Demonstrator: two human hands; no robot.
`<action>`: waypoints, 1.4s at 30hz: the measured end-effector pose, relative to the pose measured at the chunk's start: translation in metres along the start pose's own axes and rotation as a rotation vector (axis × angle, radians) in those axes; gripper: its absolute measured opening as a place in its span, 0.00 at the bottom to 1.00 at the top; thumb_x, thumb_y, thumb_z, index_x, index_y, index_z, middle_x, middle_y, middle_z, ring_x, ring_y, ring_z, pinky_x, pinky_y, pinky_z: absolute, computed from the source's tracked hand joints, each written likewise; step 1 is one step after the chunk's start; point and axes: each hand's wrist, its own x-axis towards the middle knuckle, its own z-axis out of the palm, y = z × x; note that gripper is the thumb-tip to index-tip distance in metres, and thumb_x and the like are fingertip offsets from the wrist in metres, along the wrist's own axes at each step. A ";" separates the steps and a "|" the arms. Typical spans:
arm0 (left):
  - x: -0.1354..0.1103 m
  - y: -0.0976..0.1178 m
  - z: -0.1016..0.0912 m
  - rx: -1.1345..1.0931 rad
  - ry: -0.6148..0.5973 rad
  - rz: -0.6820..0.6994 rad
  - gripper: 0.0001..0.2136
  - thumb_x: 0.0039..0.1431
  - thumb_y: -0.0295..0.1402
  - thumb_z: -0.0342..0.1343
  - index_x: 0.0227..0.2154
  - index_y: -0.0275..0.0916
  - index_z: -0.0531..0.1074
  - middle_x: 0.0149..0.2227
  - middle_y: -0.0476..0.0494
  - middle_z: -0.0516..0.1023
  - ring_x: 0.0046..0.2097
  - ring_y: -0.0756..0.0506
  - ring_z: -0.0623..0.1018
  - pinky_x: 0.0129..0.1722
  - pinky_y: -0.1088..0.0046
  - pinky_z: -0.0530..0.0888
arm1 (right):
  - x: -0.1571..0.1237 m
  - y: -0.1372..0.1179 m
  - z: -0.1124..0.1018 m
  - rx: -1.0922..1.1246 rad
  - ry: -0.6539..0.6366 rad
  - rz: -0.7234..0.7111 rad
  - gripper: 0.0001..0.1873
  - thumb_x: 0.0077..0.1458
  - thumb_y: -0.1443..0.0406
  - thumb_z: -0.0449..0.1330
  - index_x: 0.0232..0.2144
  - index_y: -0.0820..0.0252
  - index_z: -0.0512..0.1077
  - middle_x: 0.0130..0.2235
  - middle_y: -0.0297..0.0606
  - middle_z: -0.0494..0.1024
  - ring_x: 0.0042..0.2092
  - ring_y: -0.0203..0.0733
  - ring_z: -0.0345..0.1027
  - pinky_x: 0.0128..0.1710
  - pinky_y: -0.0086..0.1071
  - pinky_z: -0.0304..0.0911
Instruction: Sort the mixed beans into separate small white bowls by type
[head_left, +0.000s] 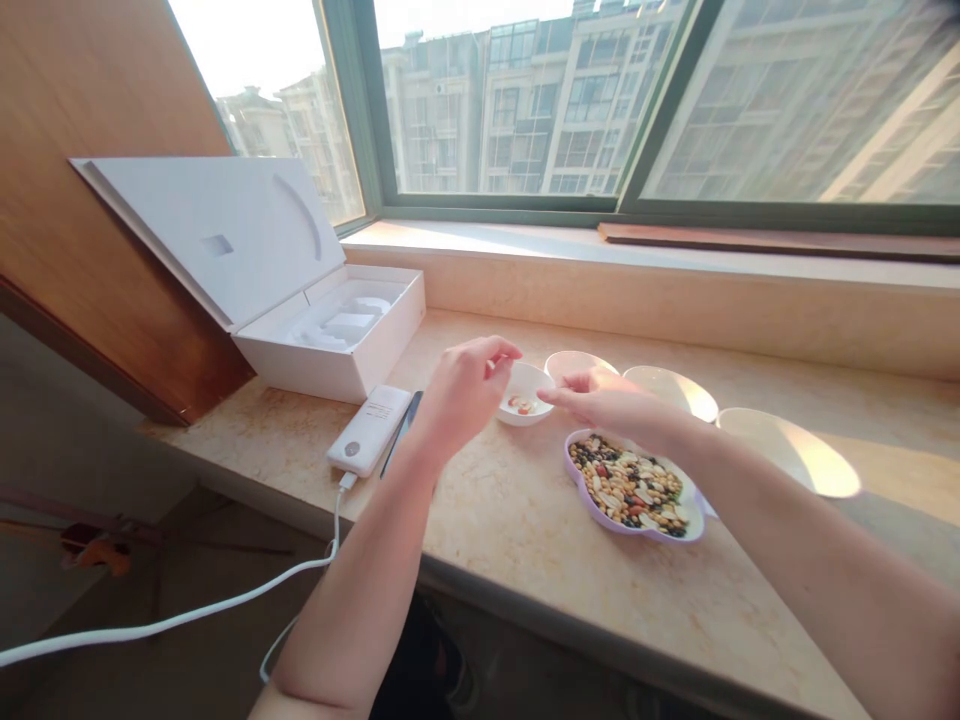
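Two bare hands above a stone surface (487,535) beneath a sunlit window. Left hand (463,395) just beside a small white bowl (523,412), with fingers (501,352) curled narrowly near the bowl's rim; any held item hidden, so a grip impossible to confirm. Right hand (604,398) extended over a lilac scalloped dish (637,532) toward the small bowl, with fingers (559,396) drawn into a narrow, pointing shape; anything between them too small to tell.

Bulk of the mixed beans (626,485), in dark, pale and reddish pieces, heaped in the lilac dish. Only a few pale and reddish pieces (522,405) in the small white bowl. Shallow white bowls (671,390) in a curving row behind the lilac dish, with contents lost in glare and impossible to make out.

To the left of the hands, a white power bank (369,430) beside a dark phone (402,430), with a white cable (187,610) trailing over the edge of the surface. Beyond these, an open white box (330,335) with its lid (210,235) raised against a wooden panel (112,230).
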 end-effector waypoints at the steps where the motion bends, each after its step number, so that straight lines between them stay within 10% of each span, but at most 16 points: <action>1: 0.006 0.011 0.011 0.027 -0.046 0.021 0.11 0.65 0.28 0.50 0.40 0.39 0.79 0.41 0.43 0.83 0.39 0.47 0.79 0.43 0.69 0.74 | -0.001 0.005 -0.006 0.005 -0.025 0.007 0.22 0.56 0.46 0.57 0.23 0.56 0.65 0.24 0.33 0.69 0.25 0.37 0.61 0.24 0.32 0.57; 6: 0.034 0.049 0.068 0.265 -0.407 0.041 0.08 0.60 0.27 0.53 0.35 0.36 0.78 0.39 0.36 0.81 0.40 0.41 0.79 0.38 0.66 0.73 | -0.004 0.036 -0.028 -0.199 -0.121 -0.021 0.12 0.52 0.56 0.62 0.25 0.56 0.72 0.28 0.36 0.77 0.31 0.41 0.70 0.29 0.33 0.61; 15: 0.023 0.031 0.132 0.335 -0.387 0.222 0.12 0.63 0.28 0.51 0.42 0.31 0.78 0.35 0.31 0.81 0.39 0.38 0.81 0.35 0.64 0.74 | -0.030 0.073 -0.021 -0.374 -0.300 0.004 0.11 0.45 0.64 0.66 0.35 0.52 0.78 0.39 0.41 0.82 0.38 0.50 0.76 0.32 0.37 0.67; 42: 0.016 0.038 0.123 0.381 -0.457 0.202 0.12 0.62 0.29 0.48 0.37 0.39 0.79 0.34 0.39 0.80 0.36 0.43 0.78 0.35 0.69 0.71 | -0.040 0.117 0.003 -0.236 -0.005 -0.519 0.18 0.65 0.62 0.52 0.36 0.55 0.83 0.43 0.42 0.83 0.43 0.49 0.76 0.44 0.41 0.69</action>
